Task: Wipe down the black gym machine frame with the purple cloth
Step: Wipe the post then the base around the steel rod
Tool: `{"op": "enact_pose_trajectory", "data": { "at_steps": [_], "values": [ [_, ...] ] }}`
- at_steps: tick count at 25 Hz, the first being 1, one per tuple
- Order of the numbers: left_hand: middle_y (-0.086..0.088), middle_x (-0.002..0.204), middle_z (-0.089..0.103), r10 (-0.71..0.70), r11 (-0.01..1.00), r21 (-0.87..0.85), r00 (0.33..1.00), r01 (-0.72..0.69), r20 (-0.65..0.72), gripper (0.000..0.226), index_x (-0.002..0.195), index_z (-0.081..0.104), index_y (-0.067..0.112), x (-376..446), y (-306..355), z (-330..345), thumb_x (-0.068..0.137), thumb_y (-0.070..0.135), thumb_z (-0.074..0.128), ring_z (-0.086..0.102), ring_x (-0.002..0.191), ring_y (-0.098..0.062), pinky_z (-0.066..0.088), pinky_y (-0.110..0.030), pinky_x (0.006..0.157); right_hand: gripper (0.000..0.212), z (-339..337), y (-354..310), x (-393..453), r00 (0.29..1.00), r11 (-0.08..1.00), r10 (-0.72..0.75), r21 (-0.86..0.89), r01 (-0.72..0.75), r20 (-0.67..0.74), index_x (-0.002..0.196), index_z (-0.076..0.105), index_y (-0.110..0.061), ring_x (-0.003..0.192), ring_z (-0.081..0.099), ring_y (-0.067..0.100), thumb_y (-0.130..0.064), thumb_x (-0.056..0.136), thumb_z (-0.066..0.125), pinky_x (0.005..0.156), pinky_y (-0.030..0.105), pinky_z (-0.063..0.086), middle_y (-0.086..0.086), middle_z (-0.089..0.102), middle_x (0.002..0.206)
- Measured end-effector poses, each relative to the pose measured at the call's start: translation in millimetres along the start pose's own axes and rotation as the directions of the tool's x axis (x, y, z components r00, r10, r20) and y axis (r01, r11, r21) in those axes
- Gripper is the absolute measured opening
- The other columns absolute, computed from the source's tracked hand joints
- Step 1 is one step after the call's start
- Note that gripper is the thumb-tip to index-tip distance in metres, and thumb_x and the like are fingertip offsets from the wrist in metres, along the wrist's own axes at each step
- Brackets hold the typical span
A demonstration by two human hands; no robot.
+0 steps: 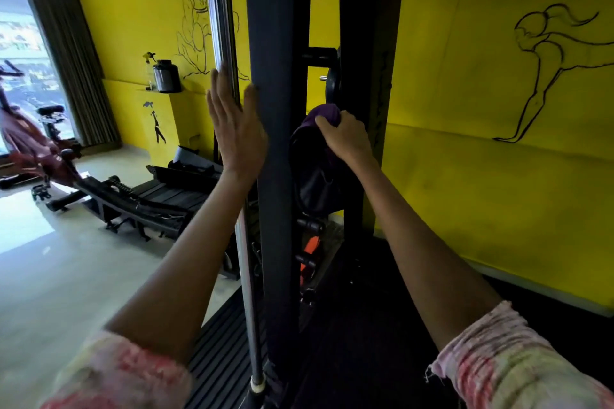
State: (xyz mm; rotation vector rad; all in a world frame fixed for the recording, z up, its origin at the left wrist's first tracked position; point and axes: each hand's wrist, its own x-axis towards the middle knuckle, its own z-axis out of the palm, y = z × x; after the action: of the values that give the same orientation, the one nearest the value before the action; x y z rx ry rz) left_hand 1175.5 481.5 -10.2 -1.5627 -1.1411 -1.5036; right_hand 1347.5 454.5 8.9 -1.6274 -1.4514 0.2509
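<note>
The black gym machine frame rises straight in front of me as two tall uprights joined by cross rungs. My left hand lies flat with straight fingers against the left side of the near upright, next to a chrome guide rod. My right hand grips the bunched purple cloth and presses it into the gap between the uprights, beside the right upright. Most of the cloth is hidden under my fingers.
A dark bag hangs in the frame below the cloth. A weight plate sits on a peg just above it. A bench and an exercise bike stand to the left. A yellow wall is close behind.
</note>
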Motion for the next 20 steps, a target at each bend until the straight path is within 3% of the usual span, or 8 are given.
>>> {"op": "enact_pose_trajectory", "data": {
  "at_steps": [2, 4, 5, 8, 11, 15, 17, 20],
  "values": [
    [-0.021, 0.14, 0.042, 0.141, 0.946, -0.311, 0.981, -0.093, 0.134, 0.028, 0.115, 0.056, 0.006, -40, 15, -3, 0.088, 0.013, 0.051, 0.043, 0.127, -0.032, 0.043, -0.039, 0.097, 0.046, -4, 10, -15, 1.0, 0.996, 0.007, 0.089, -0.007, -0.006, 0.116, 0.053, -0.013, 0.098, 0.058, 0.023, -0.05, 0.087, 0.056, 0.078, 0.031, 0.043, 0.001, 0.057, 0.103],
    [-0.013, 0.136, 0.04, 0.046, 0.704, -0.648, 0.891, 0.291, 0.451, 0.047, 0.122, 0.051, 0.001, -70, 40, -14, 0.088, 0.033, 0.054, 0.044, 0.121, -0.017, 0.041, -0.017, 0.094, 0.048, -5, 22, -39, 0.999, 0.984, 0.037, 0.174, -0.034, -0.012, 0.115, 0.052, -0.017, 0.092, 0.054, 0.016, -0.052, 0.084, 0.062, 0.077, 0.027, 0.04, -0.004, 0.056, 0.101],
    [-0.011, 0.134, 0.041, -0.052, 0.495, -0.667, 0.785, 0.556, 0.617, 0.055, 0.126, 0.046, 0.001, -80, 54, -17, 0.087, 0.038, 0.056, 0.045, 0.117, -0.011, 0.039, -0.011, 0.093, 0.048, -4, 30, -50, 0.998, 0.972, 0.063, 0.226, -0.061, -0.002, 0.116, 0.051, -0.018, 0.092, 0.053, 0.013, -0.053, 0.084, 0.062, 0.078, 0.025, 0.039, -0.006, 0.055, 0.101],
    [-0.011, 0.127, 0.054, -0.057, -0.158, -0.328, 0.323, 0.931, 0.945, 0.045, 0.129, 0.046, 0.01, -101, 91, -24, 0.094, 0.039, 0.053, 0.059, 0.106, -0.013, 0.05, -0.019, 0.085, 0.038, -3, 57, -71, 0.985, 0.93, 0.172, 0.326, -0.168, 0.017, 0.116, 0.052, -0.021, 0.099, 0.056, 0.018, -0.051, 0.094, 0.047, 0.075, 0.027, 0.041, -0.004, 0.057, 0.101],
    [-0.011, 0.12, 0.065, 0.116, -0.439, -0.021, 0.08, 0.898, 0.99, 0.065, 0.126, 0.058, 0.017, -117, 118, -26, 0.093, 0.064, 0.029, 0.063, 0.109, -0.024, 0.052, -0.034, 0.084, 0.042, -18, 94, -73, 0.956, 0.898, 0.293, 0.348, -0.269, -0.015, 0.123, 0.056, -0.019, 0.116, 0.051, 0.029, -0.046, 0.094, 0.043, 0.094, 0.039, 0.043, 0.012, 0.057, 0.123],
    [-0.015, 0.113, 0.069, 0.187, -0.505, 0.2, -0.119, 0.84, 0.975, 0.066, 0.115, 0.067, 0.016, -138, 157, -20, 0.087, 0.068, 0.038, 0.063, 0.105, -0.03, 0.05, -0.042, 0.089, 0.049, -55, 149, -79, 0.89, 0.826, 0.445, 0.336, -0.452, 0.103, 0.135, 0.046, -0.018, 0.111, 0.057, 0.031, -0.018, 0.087, 0.055, 0.091, 0.041, 0.049, 0.013, 0.055, 0.129],
    [-0.016, 0.113, 0.068, 0.216, -0.445, 0.243, -0.16, 0.862, 0.963, 0.048, 0.113, 0.069, 0.013, -155, 174, -16, 0.085, 0.05, 0.057, 0.065, 0.104, -0.031, 0.048, -0.045, 0.096, 0.059, -69, 172, -83, 0.86, 0.808, 0.482, 0.296, -0.51, 0.166, 0.139, 0.039, -0.019, 0.107, 0.059, 0.03, -0.014, 0.085, 0.062, 0.087, 0.04, 0.052, 0.013, 0.055, 0.126],
    [-0.018, 0.107, 0.07, 0.048, -0.391, 0.243, -0.244, 0.888, 0.969, 0.04, 0.116, 0.066, 0.005, -183, 188, 9, 0.082, 0.026, 0.071, 0.067, 0.099, -0.033, 0.051, -0.046, 0.093, 0.078, -81, 211, -85, 0.834, 0.758, 0.51, 0.347, -0.552, 0.212, 0.141, 0.034, -0.02, 0.109, 0.058, 0.029, -0.013, 0.076, 0.076, 0.092, 0.042, 0.05, 0.013, 0.055, 0.128]
  ]
}}
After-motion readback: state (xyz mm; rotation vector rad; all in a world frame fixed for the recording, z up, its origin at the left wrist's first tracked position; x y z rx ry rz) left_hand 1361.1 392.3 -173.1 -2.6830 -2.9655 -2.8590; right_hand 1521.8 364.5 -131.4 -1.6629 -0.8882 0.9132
